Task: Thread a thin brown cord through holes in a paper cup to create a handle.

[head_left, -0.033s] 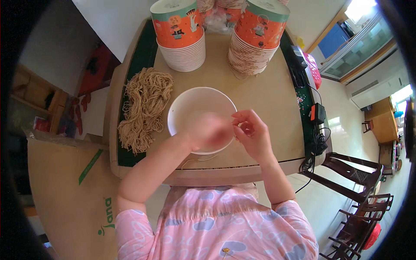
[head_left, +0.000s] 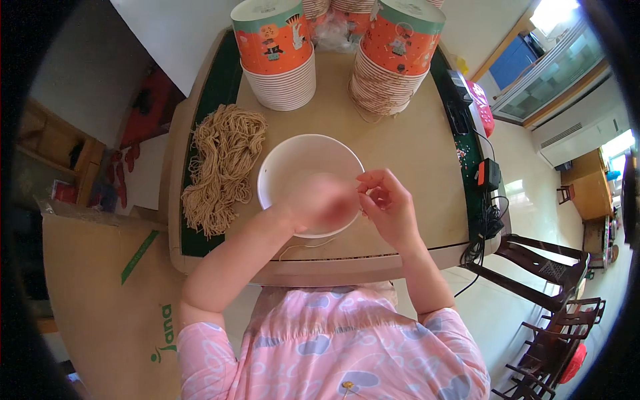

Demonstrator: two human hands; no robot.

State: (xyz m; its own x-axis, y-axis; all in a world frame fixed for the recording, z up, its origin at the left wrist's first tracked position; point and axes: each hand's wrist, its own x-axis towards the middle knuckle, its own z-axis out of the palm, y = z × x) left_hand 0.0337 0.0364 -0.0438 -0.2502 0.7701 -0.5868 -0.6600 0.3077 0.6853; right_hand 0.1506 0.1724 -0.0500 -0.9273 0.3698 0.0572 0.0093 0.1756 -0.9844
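A white round paper bucket [head_left: 275,163] stands at the near middle of the table, its mouth facing up. My left hand [head_left: 323,203] is over its near part, so blurred that its fingers cannot be made out. At the bucket's right rim, my right hand [head_left: 387,200] has its fingers curled into a pinch; what they hold, if anything, is too small to tell. A thin beige cord [head_left: 310,245] lies on the table just in front of the bucket. To the left is a loose heap of beige cord [head_left: 227,163].
Behind the bucket stand two tall stacks of paper buckets, the left stack [head_left: 277,60] and the right stack [head_left: 399,50], each topped by an upturned orange-and-green one. Black cables and an adapter [head_left: 490,175] line the table's right edge. A cardboard box [head_left: 100,287] stands at the left.
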